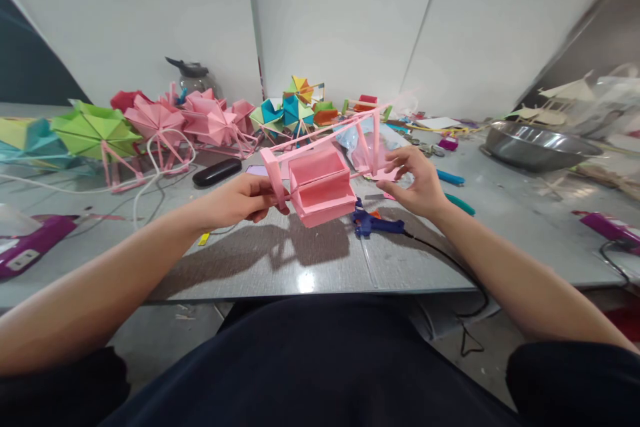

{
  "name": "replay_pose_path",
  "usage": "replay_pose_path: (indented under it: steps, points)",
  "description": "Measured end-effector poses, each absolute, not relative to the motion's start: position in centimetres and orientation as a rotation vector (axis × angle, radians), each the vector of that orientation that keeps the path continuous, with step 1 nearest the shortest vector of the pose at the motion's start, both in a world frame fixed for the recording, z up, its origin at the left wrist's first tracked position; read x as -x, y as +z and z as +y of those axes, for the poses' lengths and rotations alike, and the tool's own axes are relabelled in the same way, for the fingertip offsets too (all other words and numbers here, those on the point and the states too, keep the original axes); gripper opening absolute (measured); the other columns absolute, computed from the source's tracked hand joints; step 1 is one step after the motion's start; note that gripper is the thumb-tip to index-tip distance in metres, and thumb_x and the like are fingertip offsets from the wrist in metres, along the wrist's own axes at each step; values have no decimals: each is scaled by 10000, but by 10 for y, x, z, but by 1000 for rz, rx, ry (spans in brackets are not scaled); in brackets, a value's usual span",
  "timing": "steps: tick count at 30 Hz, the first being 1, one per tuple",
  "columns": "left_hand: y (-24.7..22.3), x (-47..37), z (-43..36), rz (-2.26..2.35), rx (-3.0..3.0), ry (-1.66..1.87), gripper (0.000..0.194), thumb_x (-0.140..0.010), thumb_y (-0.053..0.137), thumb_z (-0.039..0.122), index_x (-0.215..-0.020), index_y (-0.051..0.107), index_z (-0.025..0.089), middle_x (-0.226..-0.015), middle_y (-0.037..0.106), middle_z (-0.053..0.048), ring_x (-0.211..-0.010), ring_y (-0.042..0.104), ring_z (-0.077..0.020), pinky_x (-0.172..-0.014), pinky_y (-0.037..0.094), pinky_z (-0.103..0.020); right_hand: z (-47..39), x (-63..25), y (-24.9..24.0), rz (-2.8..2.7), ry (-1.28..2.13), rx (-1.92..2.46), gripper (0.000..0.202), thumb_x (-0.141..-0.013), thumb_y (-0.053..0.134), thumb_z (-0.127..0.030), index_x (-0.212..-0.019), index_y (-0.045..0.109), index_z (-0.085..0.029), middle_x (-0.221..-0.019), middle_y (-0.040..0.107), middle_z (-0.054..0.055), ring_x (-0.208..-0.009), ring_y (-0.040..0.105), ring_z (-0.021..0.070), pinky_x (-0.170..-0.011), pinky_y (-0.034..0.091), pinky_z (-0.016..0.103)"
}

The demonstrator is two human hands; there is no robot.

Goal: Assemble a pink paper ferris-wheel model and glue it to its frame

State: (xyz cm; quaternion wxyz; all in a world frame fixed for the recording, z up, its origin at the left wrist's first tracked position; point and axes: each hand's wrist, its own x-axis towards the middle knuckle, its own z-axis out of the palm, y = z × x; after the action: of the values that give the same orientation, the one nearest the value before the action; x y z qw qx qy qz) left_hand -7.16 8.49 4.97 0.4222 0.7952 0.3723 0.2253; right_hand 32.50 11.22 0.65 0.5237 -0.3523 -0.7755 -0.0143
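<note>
A pink paper water-wheel model (324, 192) with a thin stick frame is held tilted above the table in front of me. My left hand (253, 199) pinches the left end of its frame between thumb and fingers. At the other end, my right hand (414, 180) is beside the upright stick leg, thumb and fingers apart in a loose curve; I cannot make out whether a fingertip touches the frame. Under the model's right side lies a blue glue gun (377, 223), its black cord running toward the table's front edge.
Several pink paper wheels (210, 117) and a green one (95, 130) stand at the back left. A black case (217, 173) lies near my left hand. A steel bowl (537, 147) is at right, purple power strips (37, 243) at left and right. White panels (345, 20) close the back.
</note>
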Motion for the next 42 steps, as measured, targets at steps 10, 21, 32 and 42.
replay_pose_path:
  steps: [10,21,32,42]
  points:
    - [51,75,84,1019,-2128,533,178,-959,683,339,-947,795,201,-699,639,-19,-551,511,-124,-525,388,-240,116,-324,-1,-1920,277,964,365,-904,824,-584,-914,765,-223,-831,766,41,-673,687,175,-655,596,333]
    - [58,70,82,1048,-2146,462,233,-976,680,382,-971,793,179,-661,601,7,-547,499,-112,-540,383,-223,112,-318,-2,-1869,597,989,426,-885,827,-631,-877,689,-228,-675,699,1,-600,676,167,-593,639,331]
    - [51,75,84,931,-2011,565,234,-950,706,381,-1020,808,183,-901,764,-74,-565,492,-88,-518,420,-214,116,-321,-8,-1790,-57,775,362,-846,899,-544,-983,704,-271,-783,751,10,-644,689,190,-644,621,362]
    - [48,73,87,881,-1893,553,238,-936,714,349,-1077,795,175,-960,789,-89,-535,457,-75,-498,381,-230,116,-318,-6,-1772,-90,693,319,-861,894,-473,-975,671,-275,-841,710,10,-656,648,175,-593,555,342]
